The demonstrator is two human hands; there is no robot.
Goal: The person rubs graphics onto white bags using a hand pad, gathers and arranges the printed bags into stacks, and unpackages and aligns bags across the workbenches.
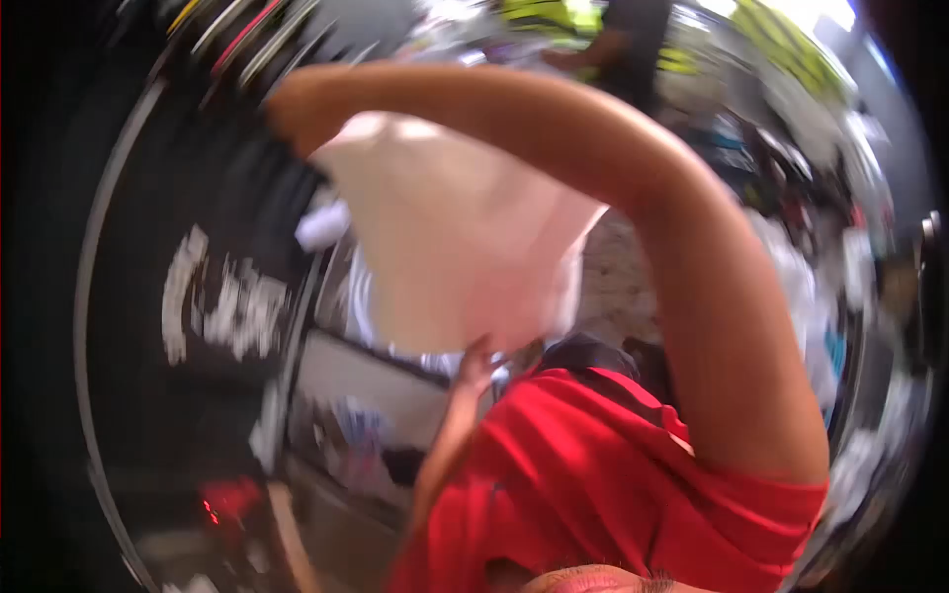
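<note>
A pale pink cloth hangs stretched out in front of me, blurred by motion; its exact kind does not show. My right hand, at the end of the arm that crosses the top of the view, grips the cloth's upper left corner. Close to my body, my left hand holds the lower edge, fingers against the fabric. Dark racks with a row of thin, coloured items stand just beyond my right hand.
To the left is a dark panel with white markings. Below it, an open-topped frame contains mixed items. Another person's arm shows at the top, near yellow-green striped items. White bags or cloth are piled at right.
</note>
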